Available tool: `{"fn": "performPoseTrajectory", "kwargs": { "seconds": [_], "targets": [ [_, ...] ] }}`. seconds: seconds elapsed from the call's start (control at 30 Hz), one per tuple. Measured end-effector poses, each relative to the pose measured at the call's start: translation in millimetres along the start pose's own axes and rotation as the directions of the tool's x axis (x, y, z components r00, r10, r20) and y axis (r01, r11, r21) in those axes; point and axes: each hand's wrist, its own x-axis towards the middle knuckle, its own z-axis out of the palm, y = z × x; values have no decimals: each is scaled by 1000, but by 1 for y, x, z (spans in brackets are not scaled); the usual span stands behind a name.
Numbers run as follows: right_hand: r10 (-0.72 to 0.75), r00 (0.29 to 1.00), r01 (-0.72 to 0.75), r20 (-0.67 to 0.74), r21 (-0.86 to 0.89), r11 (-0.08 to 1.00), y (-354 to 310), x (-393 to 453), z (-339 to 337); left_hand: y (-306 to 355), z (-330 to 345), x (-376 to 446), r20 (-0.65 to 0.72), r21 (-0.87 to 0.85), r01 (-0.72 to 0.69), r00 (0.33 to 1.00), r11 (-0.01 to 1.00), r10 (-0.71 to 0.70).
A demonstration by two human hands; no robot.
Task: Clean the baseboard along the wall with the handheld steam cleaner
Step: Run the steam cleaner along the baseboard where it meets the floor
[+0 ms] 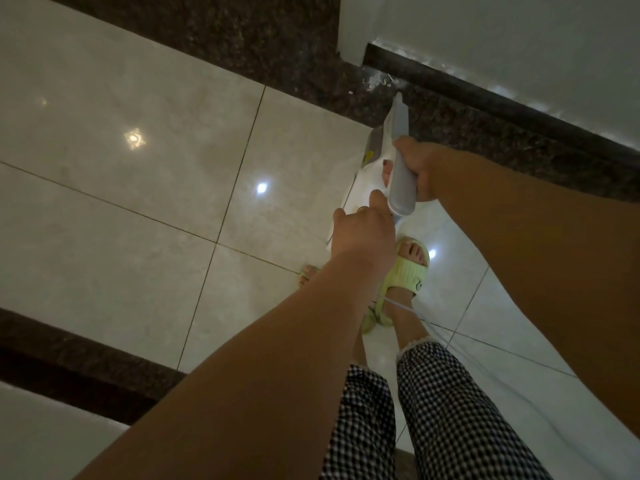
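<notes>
The white and grey handheld steam cleaner (pixel 398 140) points up and away, its thin nozzle tip close to the dark stone baseboard (pixel 485 98) under the white wall. Whitish specks lie on the baseboard and on the dark floor strip near the wall corner. My right hand (pixel 420 168) grips the grey handle from the right. My left hand (pixel 362 233) holds the white rear body of the cleaner from below, fingers curled on it. A thin white cord (pixel 398 304) trails back past my ankle.
Glossy pale floor tiles (pixel 138 168) spread to the left, edged by a dark speckled border strip (pixel 277 46). Another dark strip (pixel 69 355) runs at the lower left. My feet in pale green slippers (pixel 408 268) and checked trousers stand right under the cleaner.
</notes>
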Motion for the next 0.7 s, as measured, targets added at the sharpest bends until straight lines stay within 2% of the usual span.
{"fn": "performPoseTrajectory", "kwargs": {
  "seconds": [0.7],
  "targets": [
    [-18, 999, 17, -38, -26, 1000, -13, -2, -2, 3, -1, 14, -21, 21, -26, 999, 999, 26]
  ]
}}
